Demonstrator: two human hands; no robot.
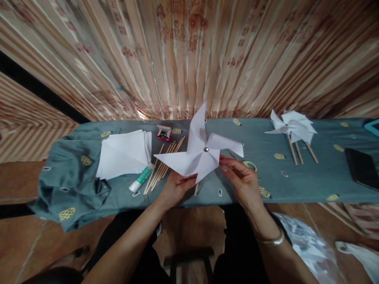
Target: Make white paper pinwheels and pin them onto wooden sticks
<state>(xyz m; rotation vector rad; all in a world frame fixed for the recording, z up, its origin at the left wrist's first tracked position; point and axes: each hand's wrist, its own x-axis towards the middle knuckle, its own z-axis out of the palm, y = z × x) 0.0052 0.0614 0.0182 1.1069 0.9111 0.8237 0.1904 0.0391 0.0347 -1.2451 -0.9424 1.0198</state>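
A white paper pinwheel (192, 159) with a shiny round pin at its centre is held up over the middle of the table. My left hand (177, 190) grips it from below left, the fingertips partly hidden behind the paper. Under the lowest blade, a short length of its wooden stick (196, 189) shows. At the lower right edge of the paper, my right hand (244, 181) pinches with thumb and fingers. Close to my left hand lie several wooden sticks (161, 169) and a green and white glue stick (142, 177).
White paper sheets (124, 154) are stacked at left, near a small open red box (164, 133) of dark pins. Scissors (250, 165) lie behind my right hand. Several pinwheels (296, 124) rest at right, before a dark phone (363, 167). A patterned curtain (189, 59) hangs behind the table.
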